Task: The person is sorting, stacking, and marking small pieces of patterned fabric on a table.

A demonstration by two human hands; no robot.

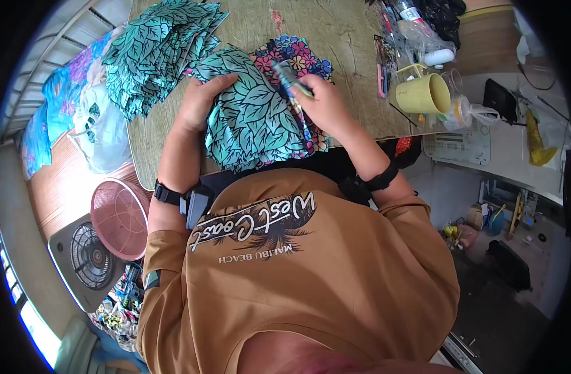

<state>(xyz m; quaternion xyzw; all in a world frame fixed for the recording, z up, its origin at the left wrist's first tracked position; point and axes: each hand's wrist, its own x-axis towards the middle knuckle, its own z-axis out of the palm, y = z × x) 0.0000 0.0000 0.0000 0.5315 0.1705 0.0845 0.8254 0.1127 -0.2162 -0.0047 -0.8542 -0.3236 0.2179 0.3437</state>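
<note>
A stack of teal leaf-print fabric pieces (251,118) lies at the near edge of the table. My left hand (204,96) grips its left side, thumb on top and the other fingers hidden. Beneath and beyond it, flower-print fabric (298,55) in pink, red and navy sticks out. Over the stack's right side, my right hand (323,103) is closed around a slim grey-and-green thing (292,80), too blurred to name. A larger pile of the same leaf-print pieces (154,53) sits to the far left.
A wooden table (354,62) carries everything. At its right stand a yellow mug (422,93), a pink-handled cutter (381,75), a white bottle (439,57) and plastic bags. Left of me are a pink basket (119,218) and a fan (91,255). A sewing machine (460,140) is at right.
</note>
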